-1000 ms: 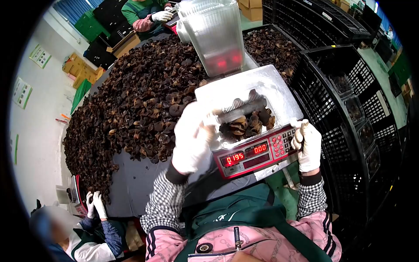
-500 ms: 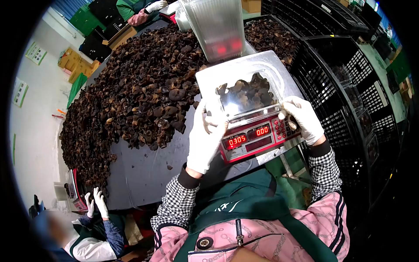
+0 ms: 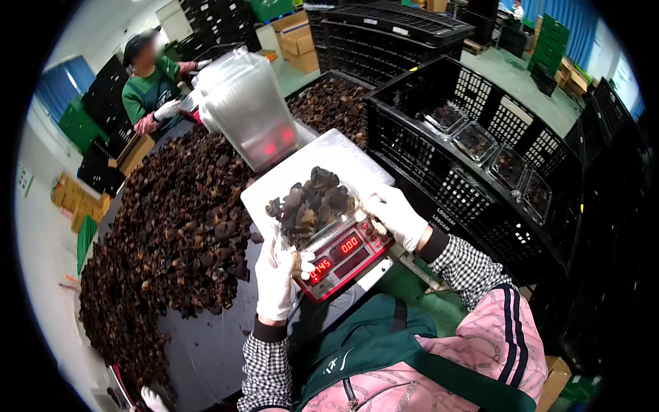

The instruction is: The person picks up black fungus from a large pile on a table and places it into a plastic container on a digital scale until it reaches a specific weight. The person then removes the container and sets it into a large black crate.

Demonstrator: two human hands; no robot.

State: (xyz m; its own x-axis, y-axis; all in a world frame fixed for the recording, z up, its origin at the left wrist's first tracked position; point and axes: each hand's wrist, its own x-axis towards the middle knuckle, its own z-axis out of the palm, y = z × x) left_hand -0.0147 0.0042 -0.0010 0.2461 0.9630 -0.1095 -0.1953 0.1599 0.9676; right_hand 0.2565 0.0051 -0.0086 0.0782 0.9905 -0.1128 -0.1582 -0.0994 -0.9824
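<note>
A clear plastic box [image 3: 322,237] filled with dark, crinkled fungus pieces [image 3: 312,202] is over the silver pan [image 3: 264,196] of a red scale; whether it rests on the pan is unclear. My left hand [image 3: 278,278], in a white glove, has its fingers curled at the box's near left corner and partly covers one red readout. At the right corner, the gloved fingers of my right hand [image 3: 397,218] pinch the rim. The other readout [image 3: 349,244] shows 0.00. Behind the scale stands a tall stack of nested clear boxes [image 3: 247,110].
A large heap of dark fungus [image 3: 178,226] covers much of the grey table [image 3: 206,350]. At right, a black crate [image 3: 439,161] holds several filled clear boxes [image 3: 508,165]. A co-worker [image 3: 154,89] is at the back left; another person's gloved hand [image 3: 153,399] shows at lower left.
The view has swung right, showing more of the crate. Fungus now stands above the box's rim, where a clear lid-like sheet lay over it half a second ago. Both hands remain at its near corners.
</note>
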